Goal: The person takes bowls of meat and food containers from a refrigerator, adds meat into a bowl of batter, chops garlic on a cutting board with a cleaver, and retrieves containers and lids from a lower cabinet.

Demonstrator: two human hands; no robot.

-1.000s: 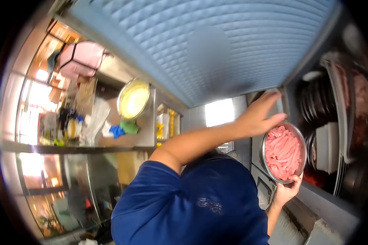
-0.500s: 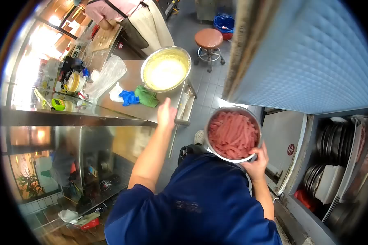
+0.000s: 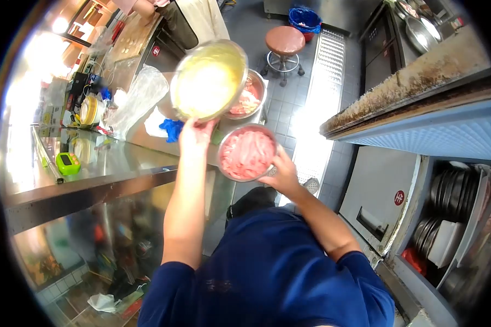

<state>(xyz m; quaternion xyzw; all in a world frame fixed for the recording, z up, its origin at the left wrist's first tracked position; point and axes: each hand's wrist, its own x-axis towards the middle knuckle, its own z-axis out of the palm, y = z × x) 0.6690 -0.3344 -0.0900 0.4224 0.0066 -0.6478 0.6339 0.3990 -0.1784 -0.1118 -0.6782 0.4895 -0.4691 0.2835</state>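
Note:
My left hand (image 3: 197,132) grips the near rim of a metal bowl of pale yellow contents (image 3: 210,79), which is raised and tilted over the steel counter (image 3: 139,133). In my right hand (image 3: 282,173) is a smaller metal bowl of pink raw meat strips (image 3: 247,152), held at its right side in front of my body. Another metal bowl with meat (image 3: 249,97) sits on the counter, partly hidden behind the yellow one. A blue cloth-like item (image 3: 172,129) lies left of my left hand.
An open fridge compartment (image 3: 447,218) with stacked metal dishes is at the right, its blue-lined door (image 3: 420,128) swung outward. A round stool (image 3: 285,41) stands ahead. Another person's arm (image 3: 144,10) is at the top left. A green timer (image 3: 68,163) lies left.
My left hand has moved up and taken hold of the yellow bowl, now lifted, revealing the meat bowl behind. The bowl in my right hand has moved left, toward the counter.

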